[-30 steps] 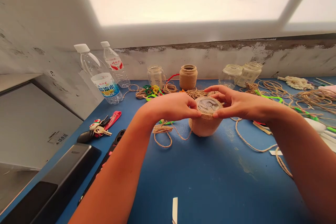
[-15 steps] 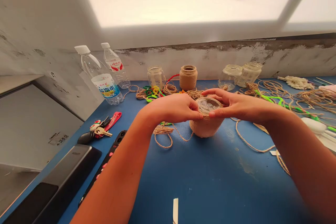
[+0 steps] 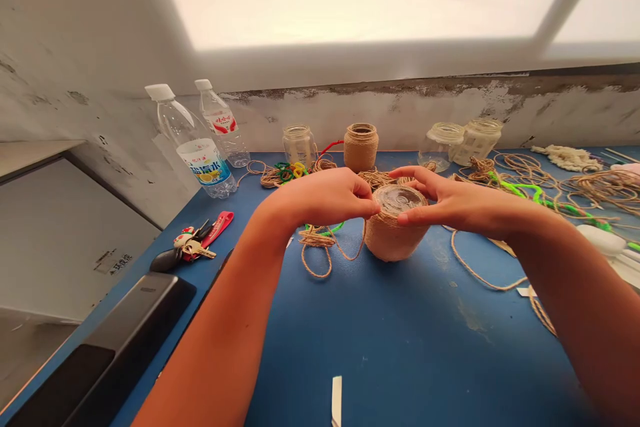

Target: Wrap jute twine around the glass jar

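A glass jar wrapped in brown twine stands upside down on the blue table, its round glass base facing up. My right hand curves around the far and right side of the jar's top edge, thumb at the near rim. At the left edge of the base, my left hand pinches the twine. From those fingers the strand hangs down to a loose coil of twine on the table to the left.
A twine-covered jar and bare glass jars line the wall. Two plastic bottles, keys and a black case lie left. Tangled twine and green pipe cleaners spread right. A paper strip lies in front.
My left hand has moved slightly left and up from the jar's near rim to its left edge, drawing the strand with it. My right hand keeps its place on the jar.
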A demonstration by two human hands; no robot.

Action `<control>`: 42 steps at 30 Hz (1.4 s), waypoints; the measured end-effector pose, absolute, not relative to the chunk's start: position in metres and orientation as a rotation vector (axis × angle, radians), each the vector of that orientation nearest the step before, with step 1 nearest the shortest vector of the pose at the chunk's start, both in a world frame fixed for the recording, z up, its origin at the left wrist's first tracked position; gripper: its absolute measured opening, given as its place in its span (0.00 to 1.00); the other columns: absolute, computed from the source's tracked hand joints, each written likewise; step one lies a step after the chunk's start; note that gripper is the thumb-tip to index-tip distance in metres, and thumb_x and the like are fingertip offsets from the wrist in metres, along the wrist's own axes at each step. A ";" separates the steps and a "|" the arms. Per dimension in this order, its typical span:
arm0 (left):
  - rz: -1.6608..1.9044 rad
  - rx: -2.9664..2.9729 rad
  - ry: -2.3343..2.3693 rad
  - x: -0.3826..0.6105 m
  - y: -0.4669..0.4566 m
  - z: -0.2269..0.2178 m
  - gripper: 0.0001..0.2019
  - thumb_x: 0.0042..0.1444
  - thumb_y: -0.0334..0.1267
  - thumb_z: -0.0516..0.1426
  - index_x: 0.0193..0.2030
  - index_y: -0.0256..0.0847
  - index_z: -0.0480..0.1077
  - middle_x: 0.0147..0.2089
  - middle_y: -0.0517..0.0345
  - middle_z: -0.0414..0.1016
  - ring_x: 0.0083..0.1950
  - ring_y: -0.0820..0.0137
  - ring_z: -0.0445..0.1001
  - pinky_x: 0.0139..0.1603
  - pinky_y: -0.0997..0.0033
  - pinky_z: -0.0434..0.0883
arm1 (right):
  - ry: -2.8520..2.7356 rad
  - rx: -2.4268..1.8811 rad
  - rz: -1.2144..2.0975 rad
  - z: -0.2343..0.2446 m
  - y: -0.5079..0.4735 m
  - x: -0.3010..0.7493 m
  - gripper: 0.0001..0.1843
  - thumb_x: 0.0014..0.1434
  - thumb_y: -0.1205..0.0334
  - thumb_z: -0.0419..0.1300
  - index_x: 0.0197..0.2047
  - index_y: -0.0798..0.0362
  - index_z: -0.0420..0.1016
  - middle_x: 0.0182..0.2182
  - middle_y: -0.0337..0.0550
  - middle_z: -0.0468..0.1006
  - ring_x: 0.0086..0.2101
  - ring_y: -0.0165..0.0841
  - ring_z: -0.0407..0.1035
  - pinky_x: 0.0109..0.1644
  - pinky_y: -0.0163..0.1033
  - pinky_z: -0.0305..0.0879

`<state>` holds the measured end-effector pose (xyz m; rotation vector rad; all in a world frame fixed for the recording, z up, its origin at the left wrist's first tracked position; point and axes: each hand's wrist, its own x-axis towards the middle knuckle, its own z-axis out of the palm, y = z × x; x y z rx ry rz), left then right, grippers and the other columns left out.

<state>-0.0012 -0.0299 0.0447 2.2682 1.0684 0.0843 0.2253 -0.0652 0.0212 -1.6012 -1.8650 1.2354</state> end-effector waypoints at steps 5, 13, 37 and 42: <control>0.064 2.261 1.060 0.001 -0.028 0.042 0.16 0.53 0.48 0.55 0.23 0.41 0.58 0.24 0.64 0.55 0.24 0.74 0.53 0.26 0.66 0.47 | -1.882 -1.576 1.246 0.020 -0.064 0.227 0.38 0.52 0.51 0.69 0.64 0.39 0.61 0.58 0.39 0.75 0.59 0.48 0.67 0.57 0.46 0.70; 0.050 2.312 1.056 0.004 -0.028 0.041 0.17 0.54 0.50 0.54 0.23 0.41 0.56 0.23 0.64 0.53 0.24 0.74 0.52 0.25 0.67 0.48 | -1.876 -1.530 1.296 0.020 -0.063 0.228 0.38 0.52 0.53 0.69 0.64 0.39 0.61 0.58 0.39 0.76 0.59 0.47 0.67 0.58 0.46 0.70; -0.051 2.300 1.155 0.006 -0.029 0.043 0.19 0.53 0.54 0.54 0.23 0.41 0.63 0.24 0.63 0.62 0.24 0.74 0.57 0.27 0.67 0.50 | -1.702 -1.319 1.523 0.013 -0.056 0.237 0.43 0.50 0.58 0.71 0.65 0.41 0.58 0.60 0.43 0.75 0.60 0.48 0.67 0.61 0.50 0.67; -0.077 2.331 1.150 0.008 -0.030 0.044 0.20 0.54 0.55 0.53 0.23 0.42 0.62 0.23 0.63 0.60 0.24 0.73 0.57 0.27 0.68 0.51 | -1.711 -1.366 1.444 0.014 -0.060 0.229 0.44 0.52 0.54 0.71 0.67 0.41 0.56 0.57 0.44 0.77 0.59 0.48 0.68 0.60 0.50 0.69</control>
